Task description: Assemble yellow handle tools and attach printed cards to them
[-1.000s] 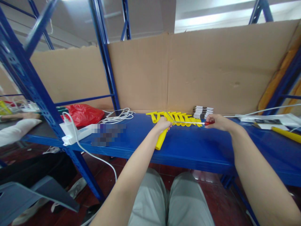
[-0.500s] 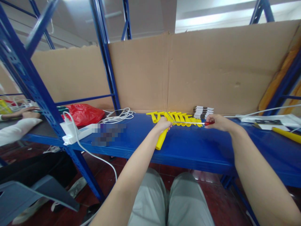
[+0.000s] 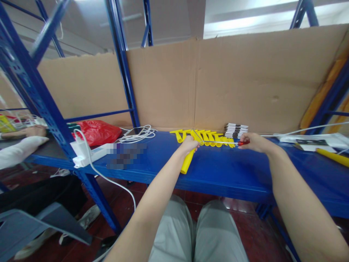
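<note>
My left hand [image 3: 189, 145] is closed round a yellow T-shaped plastic piece [image 3: 187, 163], whose tube points down toward the shelf's front edge. My right hand [image 3: 252, 142] grips the red handle of a screwdriver [image 3: 243, 143]. Its long metal shaft lies level and runs left to the piece at my left hand. The exact contact at the tip is too small to make out. Behind the hands, several more yellow T-shaped pieces [image 3: 209, 138] lie in a row on the blue shelf top [image 3: 220, 167].
A stack of small white and black items [image 3: 236, 130] stands right of the row. Leftward are coiled white cables [image 3: 140, 134], a red plastic bag [image 3: 99, 133] and a white power strip [image 3: 94, 154]. A cardboard panel [image 3: 245, 80] backs the shelf. Another person's sleeve [image 3: 20, 151] shows far left.
My right hand and the screwdriver handle have shifted very slightly right. My left hand keeps its hold and position. The other person's hand at far left has moved a little.
</note>
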Demonstrator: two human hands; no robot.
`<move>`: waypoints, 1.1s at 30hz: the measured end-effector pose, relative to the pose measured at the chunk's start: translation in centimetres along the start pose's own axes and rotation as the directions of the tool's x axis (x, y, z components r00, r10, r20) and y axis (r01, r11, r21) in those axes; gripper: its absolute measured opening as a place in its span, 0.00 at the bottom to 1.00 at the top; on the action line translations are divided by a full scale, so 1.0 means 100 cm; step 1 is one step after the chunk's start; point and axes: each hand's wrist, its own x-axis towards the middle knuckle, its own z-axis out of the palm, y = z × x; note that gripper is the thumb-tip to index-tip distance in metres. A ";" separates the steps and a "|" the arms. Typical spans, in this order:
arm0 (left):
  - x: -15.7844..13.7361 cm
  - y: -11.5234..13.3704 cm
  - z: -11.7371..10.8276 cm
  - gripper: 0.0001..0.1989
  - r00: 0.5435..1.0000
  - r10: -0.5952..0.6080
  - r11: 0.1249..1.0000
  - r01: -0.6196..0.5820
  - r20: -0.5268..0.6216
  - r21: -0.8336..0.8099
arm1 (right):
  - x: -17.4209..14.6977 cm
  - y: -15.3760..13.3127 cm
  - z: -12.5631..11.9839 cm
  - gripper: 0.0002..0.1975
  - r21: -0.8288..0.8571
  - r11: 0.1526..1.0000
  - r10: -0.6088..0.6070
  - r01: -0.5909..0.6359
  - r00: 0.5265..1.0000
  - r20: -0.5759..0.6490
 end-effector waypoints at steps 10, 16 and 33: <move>-0.001 0.000 0.000 0.12 1.000 -0.001 1.000 0.001 -0.003 -0.006 | 0.001 0.000 0.001 0.15 0.021 1.000 -0.001 0.001 1.000 0.013; -0.001 0.000 0.000 0.12 1.000 -0.004 1.000 0.004 0.000 0.028 | -0.001 -0.005 0.000 0.16 0.030 1.000 0.000 -0.001 1.000 0.022; 0.001 0.011 -0.006 0.11 0.993 0.093 0.878 -0.047 -0.074 0.477 | -0.005 -0.031 0.001 0.12 -0.048 0.998 -0.035 0.034 0.999 -0.021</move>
